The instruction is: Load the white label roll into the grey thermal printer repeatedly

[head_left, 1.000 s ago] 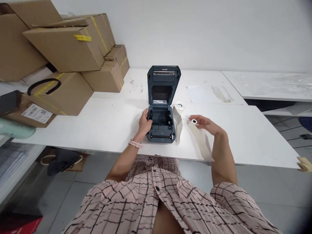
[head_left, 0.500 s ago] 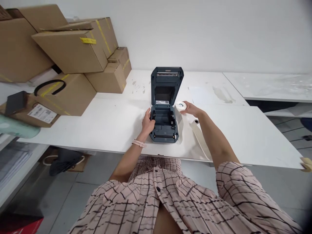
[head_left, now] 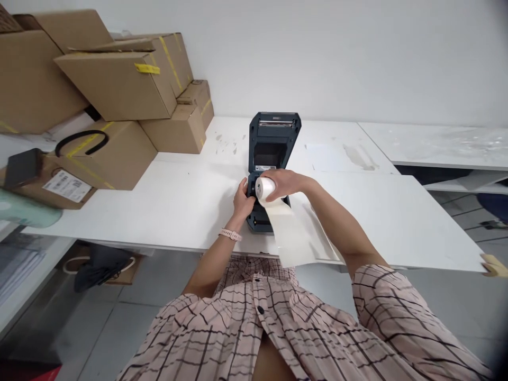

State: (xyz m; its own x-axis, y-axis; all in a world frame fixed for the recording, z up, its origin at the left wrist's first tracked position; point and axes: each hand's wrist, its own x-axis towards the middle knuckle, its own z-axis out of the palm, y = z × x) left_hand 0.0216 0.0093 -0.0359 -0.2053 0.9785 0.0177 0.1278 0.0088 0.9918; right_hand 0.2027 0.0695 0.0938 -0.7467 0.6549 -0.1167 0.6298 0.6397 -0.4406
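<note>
A dark label printer stands on the table with its lid raised. My left hand grips the printer's left side, its thumb over the edge at the inner roll holder. In my right hand is a white label roll, held on its side over the open roll bay. A loose label strip unwinds from the roll and hangs across the printer's front right, down past the table edge. The roll and my right hand cover much of the bay, so I cannot tell whether the roll touches the holders.
The white table runs left and right of the printer. Cardboard boxes are stacked at the left, with a dark phone-like object and a green item near them. A white wall rises behind. A second table adjoins at the right.
My right hand has carried the label roll left, from beside the printer to above its bay, turning it on its side. The strip now spreads out below. My left hand stays at the printer's side.
</note>
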